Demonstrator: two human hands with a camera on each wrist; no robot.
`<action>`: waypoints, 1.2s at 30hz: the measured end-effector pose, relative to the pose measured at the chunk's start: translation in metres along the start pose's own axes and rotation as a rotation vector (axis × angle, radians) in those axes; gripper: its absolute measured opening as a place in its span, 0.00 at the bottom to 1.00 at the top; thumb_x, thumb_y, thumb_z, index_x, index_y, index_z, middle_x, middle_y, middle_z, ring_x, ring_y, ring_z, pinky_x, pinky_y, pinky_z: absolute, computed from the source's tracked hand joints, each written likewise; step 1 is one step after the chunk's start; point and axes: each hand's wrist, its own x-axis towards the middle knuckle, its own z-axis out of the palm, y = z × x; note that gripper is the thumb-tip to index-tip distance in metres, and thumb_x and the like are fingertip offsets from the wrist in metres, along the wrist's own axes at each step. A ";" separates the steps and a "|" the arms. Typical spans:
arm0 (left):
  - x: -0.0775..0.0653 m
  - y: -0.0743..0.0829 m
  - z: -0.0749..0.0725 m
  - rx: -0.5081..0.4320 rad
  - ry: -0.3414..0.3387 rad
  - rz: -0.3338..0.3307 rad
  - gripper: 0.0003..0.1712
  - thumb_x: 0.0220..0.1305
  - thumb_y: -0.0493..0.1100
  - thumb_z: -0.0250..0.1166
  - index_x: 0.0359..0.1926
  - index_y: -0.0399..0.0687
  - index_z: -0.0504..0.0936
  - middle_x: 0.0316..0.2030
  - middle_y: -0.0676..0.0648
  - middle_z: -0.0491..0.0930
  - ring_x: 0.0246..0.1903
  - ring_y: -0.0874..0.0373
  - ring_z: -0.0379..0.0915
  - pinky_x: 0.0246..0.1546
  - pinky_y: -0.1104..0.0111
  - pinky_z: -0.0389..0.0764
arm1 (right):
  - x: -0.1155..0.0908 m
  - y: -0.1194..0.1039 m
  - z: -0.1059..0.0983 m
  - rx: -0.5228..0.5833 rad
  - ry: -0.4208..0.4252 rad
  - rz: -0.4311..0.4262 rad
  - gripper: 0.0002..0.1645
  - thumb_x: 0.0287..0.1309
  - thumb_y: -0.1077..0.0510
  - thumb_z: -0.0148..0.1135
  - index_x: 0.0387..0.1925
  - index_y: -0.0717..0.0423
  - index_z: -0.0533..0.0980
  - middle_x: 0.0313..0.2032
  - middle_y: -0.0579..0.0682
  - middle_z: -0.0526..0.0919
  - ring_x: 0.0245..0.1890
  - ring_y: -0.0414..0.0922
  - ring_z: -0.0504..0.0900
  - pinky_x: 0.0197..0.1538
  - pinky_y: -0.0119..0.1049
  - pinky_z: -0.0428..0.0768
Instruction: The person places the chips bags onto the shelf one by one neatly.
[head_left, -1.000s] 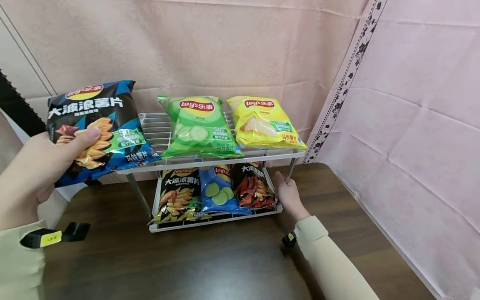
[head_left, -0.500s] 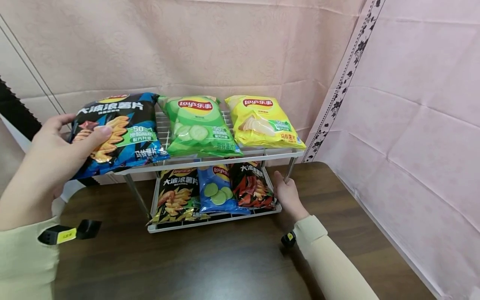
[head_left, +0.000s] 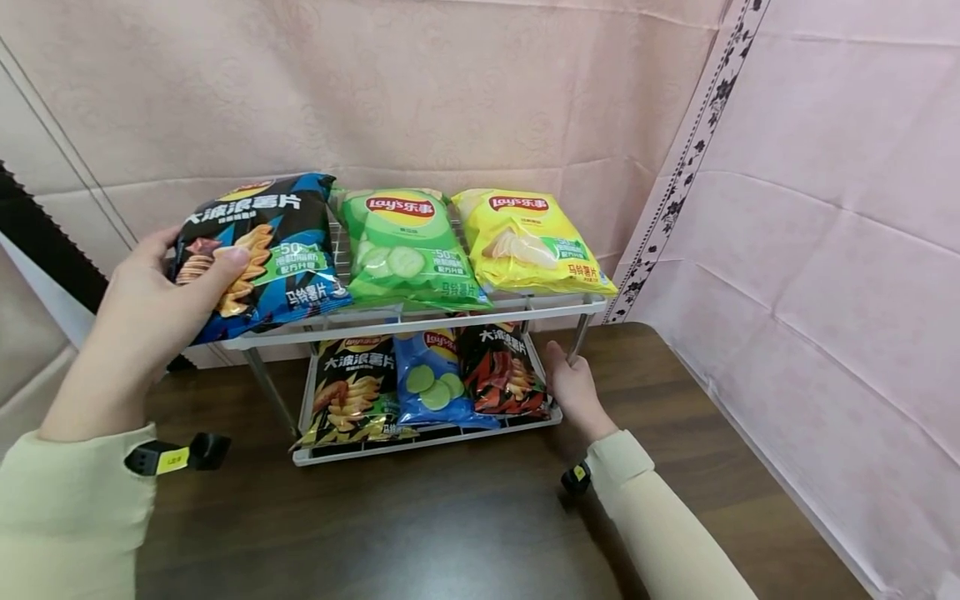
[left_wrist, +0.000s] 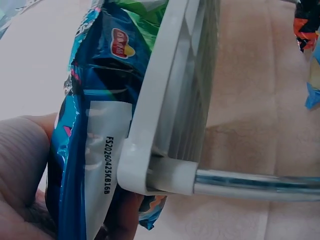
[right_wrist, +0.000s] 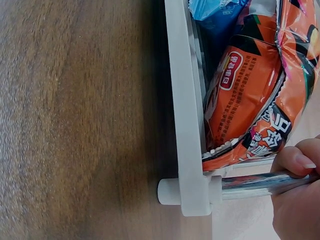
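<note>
At the left end of a white two-tier wire rack (head_left: 420, 317), my left hand (head_left: 161, 304) grips a black-and-blue chip bag (head_left: 300, 287), thumb across its front. The left wrist view shows that bag (left_wrist: 107, 150) against the rack's upper corner. Beside it on the top tier lie a green chip bag (head_left: 408, 242) and a yellow chip bag (head_left: 528, 242). My right hand (head_left: 576, 390) holds the rack's front right metal post (right_wrist: 250, 186), fingers curled round it.
On the lower tier sit a black-and-gold chip bag (head_left: 356, 392), a blue chip bag (head_left: 435, 379) and a black-and-red chip bag (head_left: 504, 375). The rack stands on a dark wooden table (head_left: 420, 517). Pink cloth (head_left: 465, 92) hangs behind and along the right.
My left hand has carried the black-and-blue bag rightward onto the top tier's left end. The green bag has shifted slightly right. My right hand keeps its hold on the post.
</note>
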 end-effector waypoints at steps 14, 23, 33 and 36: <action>0.003 -0.009 0.003 0.077 -0.110 0.065 0.50 0.67 0.69 0.47 0.77 0.49 0.39 0.66 0.26 0.54 0.58 0.32 0.55 0.51 0.35 0.59 | -0.002 -0.001 0.004 0.029 0.026 -0.022 0.40 0.71 0.37 0.45 0.11 0.59 0.55 0.08 0.45 0.54 0.09 0.44 0.48 0.16 0.38 0.51; 0.000 -0.021 -0.001 0.056 -0.099 0.011 0.49 0.67 0.70 0.44 0.77 0.51 0.39 0.63 0.26 0.55 0.54 0.34 0.58 0.44 0.45 0.67 | -0.003 -0.002 0.003 -0.028 -0.019 -0.011 0.43 0.65 0.27 0.43 0.10 0.57 0.58 0.09 0.47 0.56 0.08 0.45 0.51 0.15 0.40 0.55; -0.005 -0.028 -0.003 -0.005 -0.055 0.018 0.47 0.69 0.67 0.46 0.76 0.49 0.42 0.67 0.28 0.57 0.56 0.39 0.61 0.53 0.58 0.74 | 0.000 -0.002 0.002 -0.028 0.005 -0.016 0.42 0.67 0.30 0.43 0.10 0.57 0.58 0.09 0.47 0.57 0.08 0.45 0.53 0.16 0.40 0.57; -0.006 -0.028 -0.002 -0.014 -0.025 0.043 0.45 0.68 0.66 0.49 0.76 0.51 0.47 0.64 0.31 0.62 0.48 0.50 0.67 0.36 0.80 0.74 | 0.000 -0.001 0.002 -0.015 0.003 -0.018 0.41 0.68 0.32 0.43 0.11 0.58 0.58 0.09 0.47 0.57 0.08 0.45 0.52 0.16 0.40 0.56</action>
